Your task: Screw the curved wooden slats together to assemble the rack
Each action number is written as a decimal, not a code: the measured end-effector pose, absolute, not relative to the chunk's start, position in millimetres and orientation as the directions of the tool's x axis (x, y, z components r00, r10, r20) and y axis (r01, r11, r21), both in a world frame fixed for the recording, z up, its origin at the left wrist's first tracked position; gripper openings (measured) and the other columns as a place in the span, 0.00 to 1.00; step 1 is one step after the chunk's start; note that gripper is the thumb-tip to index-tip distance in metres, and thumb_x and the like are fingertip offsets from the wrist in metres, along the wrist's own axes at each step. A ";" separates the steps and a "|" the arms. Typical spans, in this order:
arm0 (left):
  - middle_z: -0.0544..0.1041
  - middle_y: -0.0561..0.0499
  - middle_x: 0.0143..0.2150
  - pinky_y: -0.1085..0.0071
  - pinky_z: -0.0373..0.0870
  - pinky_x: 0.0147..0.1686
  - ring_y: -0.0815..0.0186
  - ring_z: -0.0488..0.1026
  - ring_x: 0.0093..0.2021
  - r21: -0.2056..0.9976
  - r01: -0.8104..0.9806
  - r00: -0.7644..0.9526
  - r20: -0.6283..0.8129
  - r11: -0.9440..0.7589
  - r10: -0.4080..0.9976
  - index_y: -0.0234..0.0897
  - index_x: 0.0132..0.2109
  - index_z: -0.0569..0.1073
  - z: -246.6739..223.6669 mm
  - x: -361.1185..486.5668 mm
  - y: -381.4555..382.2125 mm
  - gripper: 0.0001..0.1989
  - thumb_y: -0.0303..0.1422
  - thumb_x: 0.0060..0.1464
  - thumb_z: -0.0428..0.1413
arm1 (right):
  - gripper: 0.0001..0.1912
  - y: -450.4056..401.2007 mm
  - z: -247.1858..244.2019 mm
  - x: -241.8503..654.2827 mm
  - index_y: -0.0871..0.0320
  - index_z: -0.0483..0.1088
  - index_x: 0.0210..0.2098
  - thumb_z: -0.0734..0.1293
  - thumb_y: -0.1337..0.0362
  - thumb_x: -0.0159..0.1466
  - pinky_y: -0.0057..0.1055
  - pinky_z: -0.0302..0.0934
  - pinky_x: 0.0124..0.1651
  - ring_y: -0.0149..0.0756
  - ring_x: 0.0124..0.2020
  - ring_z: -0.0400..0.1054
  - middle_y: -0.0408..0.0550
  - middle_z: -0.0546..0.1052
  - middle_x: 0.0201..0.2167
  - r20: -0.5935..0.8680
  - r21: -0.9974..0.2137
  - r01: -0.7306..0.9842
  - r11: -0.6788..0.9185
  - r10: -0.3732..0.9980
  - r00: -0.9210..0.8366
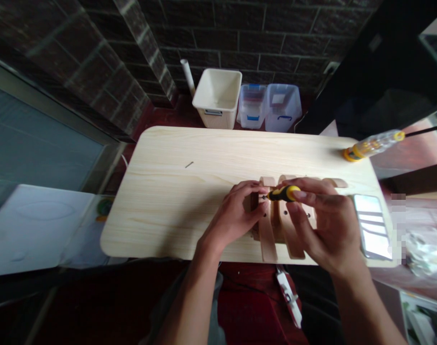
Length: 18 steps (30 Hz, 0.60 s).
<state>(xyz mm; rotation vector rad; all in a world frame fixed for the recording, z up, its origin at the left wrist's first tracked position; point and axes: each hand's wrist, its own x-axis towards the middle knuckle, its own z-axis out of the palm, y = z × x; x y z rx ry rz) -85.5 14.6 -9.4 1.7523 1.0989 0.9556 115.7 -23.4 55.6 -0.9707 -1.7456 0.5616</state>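
My right hand (328,218) grips a small yellow-and-black screwdriver (283,193), which lies tilted with its tip to the left. The tip meets a dark screw on the left slat of a wooden slatted piece (268,242). My left hand (235,211) is closed about that piece's left end, thumb and fingers on either side of the screw. Dark screw heads or holes show on the other slats. My right fingers hide part of the slats, and a rounded slat end sticks out beyond them.
A thin dark screw or bit (189,164) lies on the pale wooden table (150,201). A clear-and-yellow screwdriver (371,145) is at the back right, a phone (372,226) at the right edge. Behind the table stand a cream bin (218,115) and two clear plastic boxes (283,108).
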 end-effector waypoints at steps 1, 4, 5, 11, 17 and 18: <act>0.80 0.46 0.62 0.56 0.72 0.69 0.56 0.77 0.65 0.919 0.291 0.325 0.167 -0.267 0.931 0.44 0.57 0.80 -9.5 -85.6 14.6 0.14 0.32 0.65 0.64 | 0.30 -23.0 55.8 115.3 0.45 0.71 0.62 0.70 0.80 0.67 0.55 0.73 0.59 0.48 0.60 0.77 0.49 0.78 0.58 0.552 -0.744 0.349 0.569 0.819 -0.156; 0.81 0.46 0.61 0.54 0.72 0.69 0.56 0.77 0.64 0.921 0.282 0.323 0.173 -0.269 0.931 0.45 0.56 0.80 -9.9 -85.5 14.6 0.14 0.31 0.65 0.65 | 0.30 -22.4 57.0 114.1 0.44 0.71 0.62 0.71 0.80 0.67 0.53 0.74 0.59 0.47 0.59 0.77 0.49 0.78 0.58 0.555 -0.743 0.348 0.572 0.817 -0.159; 0.81 0.46 0.61 0.53 0.72 0.69 0.56 0.77 0.64 0.921 0.281 0.321 0.174 -0.269 0.931 0.45 0.56 0.80 -10.2 -85.5 14.6 0.14 0.32 0.65 0.65 | 0.30 -22.4 57.3 113.8 0.45 0.71 0.62 0.71 0.79 0.67 0.54 0.75 0.59 0.48 0.60 0.77 0.49 0.78 0.59 0.550 -0.747 0.344 0.568 0.820 -0.160; 0.81 0.45 0.62 0.54 0.72 0.69 0.56 0.77 0.65 0.922 0.283 0.321 0.168 -0.264 0.932 0.44 0.57 0.80 -10.8 -85.3 14.6 0.14 0.32 0.65 0.65 | 0.30 -23.8 57.5 113.9 0.44 0.72 0.62 0.70 0.79 0.67 0.53 0.75 0.58 0.47 0.59 0.77 0.49 0.78 0.57 0.553 -0.747 0.348 0.567 0.820 -0.147; 0.81 0.46 0.62 0.54 0.71 0.70 0.56 0.76 0.66 0.920 0.288 0.321 0.168 -0.265 0.932 0.45 0.57 0.79 -10.7 -85.5 14.1 0.14 0.33 0.65 0.65 | 0.30 -23.8 57.5 114.5 0.46 0.71 0.63 0.70 0.79 0.67 0.56 0.74 0.59 0.50 0.62 0.76 0.51 0.77 0.60 0.548 -0.751 0.336 0.568 0.821 -0.163; 0.81 0.46 0.62 0.54 0.71 0.70 0.56 0.76 0.66 0.921 0.287 0.319 0.167 -0.263 0.933 0.45 0.57 0.79 -10.6 -85.5 14.0 0.14 0.33 0.65 0.65 | 0.30 -23.5 57.2 114.7 0.46 0.71 0.63 0.70 0.80 0.67 0.55 0.74 0.59 0.49 0.62 0.76 0.51 0.77 0.60 0.547 -0.750 0.339 0.567 0.821 -0.162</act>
